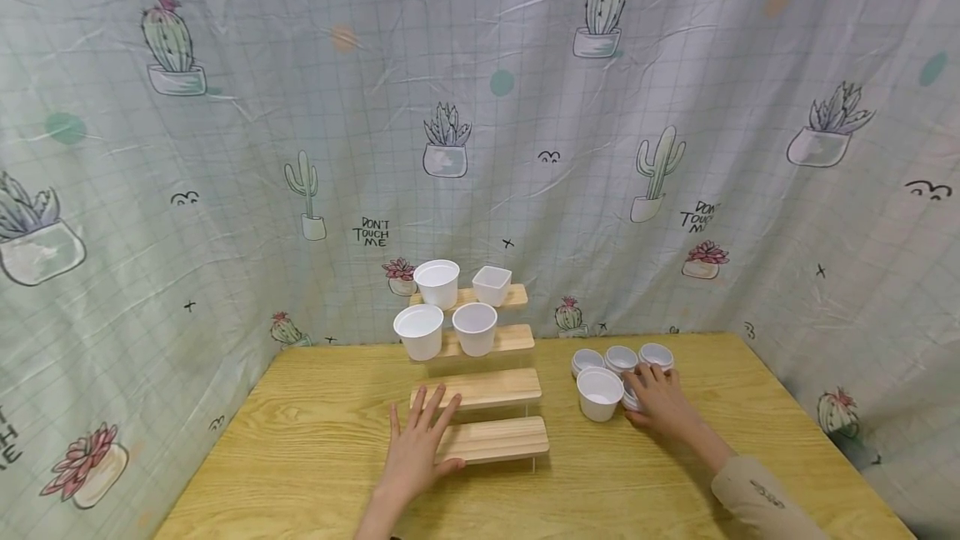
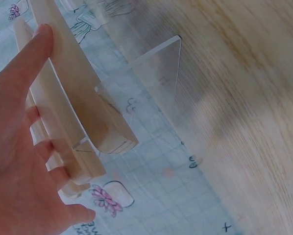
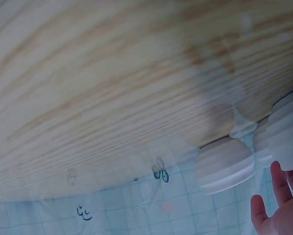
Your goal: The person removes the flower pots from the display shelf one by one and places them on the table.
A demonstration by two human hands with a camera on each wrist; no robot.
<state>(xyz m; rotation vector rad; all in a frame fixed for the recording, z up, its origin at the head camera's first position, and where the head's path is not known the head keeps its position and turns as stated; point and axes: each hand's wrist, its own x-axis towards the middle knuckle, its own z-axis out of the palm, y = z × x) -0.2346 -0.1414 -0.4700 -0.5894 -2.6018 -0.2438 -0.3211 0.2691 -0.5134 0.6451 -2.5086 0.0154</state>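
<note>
One pot (image 1: 630, 399) toward the tabletop's (image 1: 315, 432) far edge: right hand (image 1: 662, 402) grips it; left hand (image 1: 415, 448) splays on the rack (image 1: 498, 390).

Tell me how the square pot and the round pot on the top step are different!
The square pot has corners; the round pot has a circular rim. The square pot looks smaller than the round pot. In the head view, the square pot is right of the round pot. Both are whitish and upright.
</note>
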